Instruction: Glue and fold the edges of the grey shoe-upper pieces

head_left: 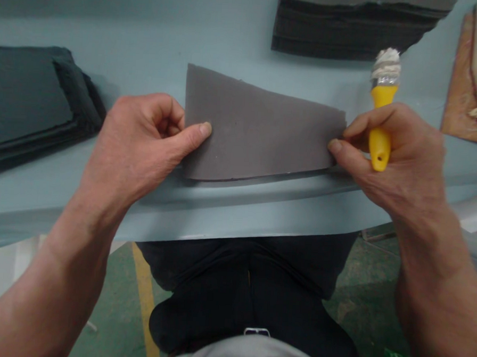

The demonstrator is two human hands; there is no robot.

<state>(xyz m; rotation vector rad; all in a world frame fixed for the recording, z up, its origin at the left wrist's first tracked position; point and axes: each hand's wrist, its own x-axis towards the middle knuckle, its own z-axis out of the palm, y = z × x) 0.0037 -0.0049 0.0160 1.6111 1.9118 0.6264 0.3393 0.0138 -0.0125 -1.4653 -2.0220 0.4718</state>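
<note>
A flat grey tapered sheet [260, 131], wider on its left side, is held between my two hands just above the table covering. My left hand [148, 136] pinches its left edge, thumb on top and fingers curled behind. At the narrow right end, my right hand [395, 149] grips the sheet between thumb and index finger. The same hand also carries a yellow-handled brush [383, 95], lying across the fingers with its whitish, caked bristles pointing away from me. The sheet's material cannot be told for certain.
A stack of dark sheets [27, 98] lies at the left, and a stack of grey-topped pieces [358, 27] at the far side. A brown board [459, 89] with pale residue sits at the right. The light-blue table covering [220, 220] ends close to my body.
</note>
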